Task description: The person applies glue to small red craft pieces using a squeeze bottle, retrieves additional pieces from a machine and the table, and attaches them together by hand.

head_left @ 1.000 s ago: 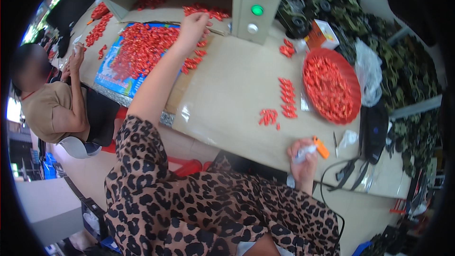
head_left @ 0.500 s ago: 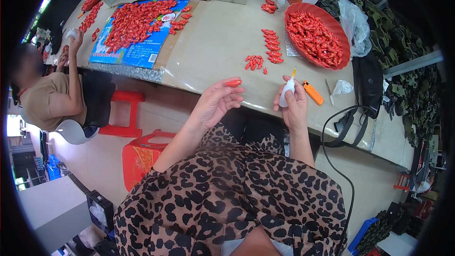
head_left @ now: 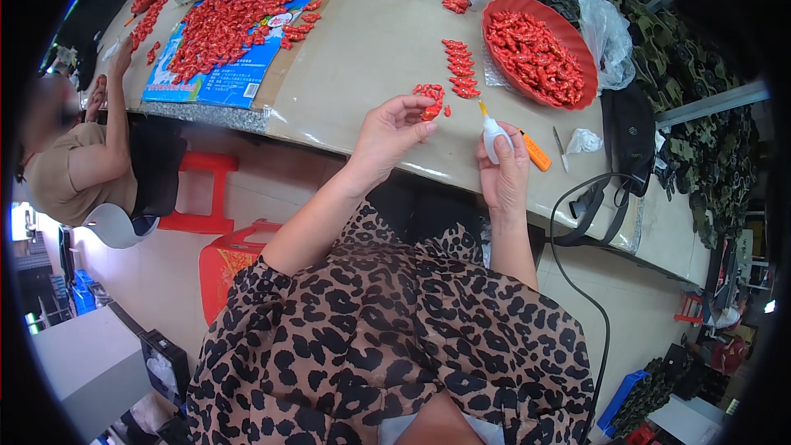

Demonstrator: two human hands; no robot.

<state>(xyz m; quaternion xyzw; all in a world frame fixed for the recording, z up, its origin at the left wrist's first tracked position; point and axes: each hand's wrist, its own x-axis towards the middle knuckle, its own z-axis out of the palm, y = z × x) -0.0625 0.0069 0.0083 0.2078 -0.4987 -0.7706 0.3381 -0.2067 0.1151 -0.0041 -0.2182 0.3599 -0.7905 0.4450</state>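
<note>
We are gripping a small white glue bottle [head_left: 494,137] in our right hand [head_left: 504,173], fingers wrapped closed around it, its yellow nozzle pointing toward 11 o'clock. At 9 o'clock from it, our left hand [head_left: 387,136] is pinching a small red piece [head_left: 430,112] between thumb and fingertips, just above the table [head_left: 362,58] edge. An orange cutter [head_left: 536,152] is lying at 3 o'clock of the bottle. Farther off, rows of red pieces [head_left: 458,68] are lining up beside a red bowl [head_left: 568,33] at 1 o'clock; a heap on a blue sheet [head_left: 222,82] is lying at 10 o'clock.
</note>
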